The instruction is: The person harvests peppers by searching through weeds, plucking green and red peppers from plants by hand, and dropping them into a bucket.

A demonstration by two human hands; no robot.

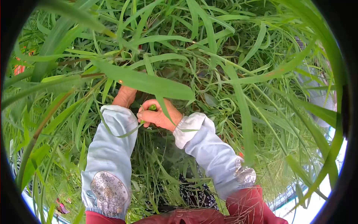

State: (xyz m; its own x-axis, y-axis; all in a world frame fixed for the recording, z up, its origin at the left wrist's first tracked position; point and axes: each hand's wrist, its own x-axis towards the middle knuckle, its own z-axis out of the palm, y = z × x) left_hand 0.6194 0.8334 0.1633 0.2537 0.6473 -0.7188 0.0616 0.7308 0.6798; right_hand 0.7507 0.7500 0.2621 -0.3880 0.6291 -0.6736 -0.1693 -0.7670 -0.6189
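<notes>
In the head view my right hand (pixel 161 114) is closed, its thumb and fingers curled round a small green pepper-like fruit (pixel 152 107). Just left of it, my left hand (pixel 125 96) reaches into the plants; its fingers are hidden behind a broad leaf (pixel 149 83), so what it holds, if anything, does not show. Light blue sleeve covers (pixel 112 138) reach to both wrists. Long grass blades cross above and around the hands.
Tall grass (pixel 246 123) surrounds both arms, with blades close to the camera. Striped grey cloth (pixel 320 95) shows through the grass at the right. Something orange-red (pixel 19 69) is at the far left. Dark patterned cloth (pixel 195 192) lies below the hands.
</notes>
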